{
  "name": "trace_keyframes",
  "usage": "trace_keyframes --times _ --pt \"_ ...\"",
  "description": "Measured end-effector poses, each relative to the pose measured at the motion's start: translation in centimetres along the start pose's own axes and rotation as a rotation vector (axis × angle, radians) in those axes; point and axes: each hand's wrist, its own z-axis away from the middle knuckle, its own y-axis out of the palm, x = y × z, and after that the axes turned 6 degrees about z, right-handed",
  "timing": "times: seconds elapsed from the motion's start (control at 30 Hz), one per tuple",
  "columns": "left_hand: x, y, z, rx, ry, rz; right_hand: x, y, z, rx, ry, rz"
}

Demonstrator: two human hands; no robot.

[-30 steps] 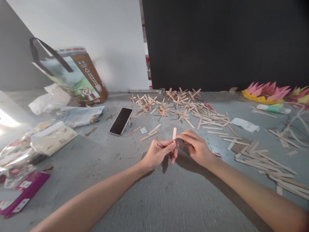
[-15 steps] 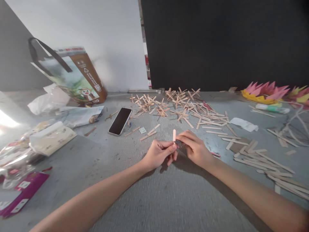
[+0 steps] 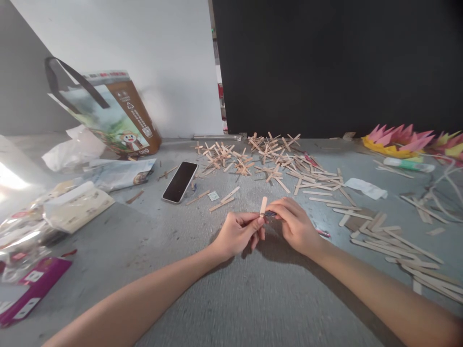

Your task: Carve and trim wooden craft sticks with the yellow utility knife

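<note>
Between the thumb and fingers of my left hand (image 3: 240,233) a wooden craft stick (image 3: 264,205) is pinched, its rounded end pointing up. My right hand (image 3: 294,224) grips a small dark tool (image 3: 269,214), its tip against the stick just above my left thumb. The tool's kind is unclear, since my fingers cover most of it. Both hands are closed and meet above the grey table (image 3: 231,299). Beyond them lie a pair of loose sticks (image 3: 224,201) and a small square packet (image 3: 213,195).
Crossed sticks (image 3: 267,149) are heaped at the back, with loose sticks (image 3: 394,241) spread on the right. A phone (image 3: 180,182), a paper bag (image 3: 126,115) and plastic packaging (image 3: 75,207) stand or lie left. Pink-and-yellow paper crowns (image 3: 398,140) and a glue stick (image 3: 408,165) are at far right.
The stick in my left hand now leans slightly right. My right hand has shifted a little to the right and down, showing more of the dark tool.
</note>
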Motion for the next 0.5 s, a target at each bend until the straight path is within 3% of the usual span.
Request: trace_keyframes --times 0.23,0.43,0.5 --pt "-0.4 0.6 0.3 -0.007 -0.005 0.038 0.3 -0.3 0.0 -0.017 -0.025 -0.034" --pt "0.1 -0.2 -0.9 -0.266 -0.047 0.202 0.8 -0.4 0.0 -0.011 -0.112 -0.078" --pt "0.2 -0.3 -1.1 -0.241 -0.037 0.203 0.9 -0.3 -0.1 0.038 -0.122 -0.060"
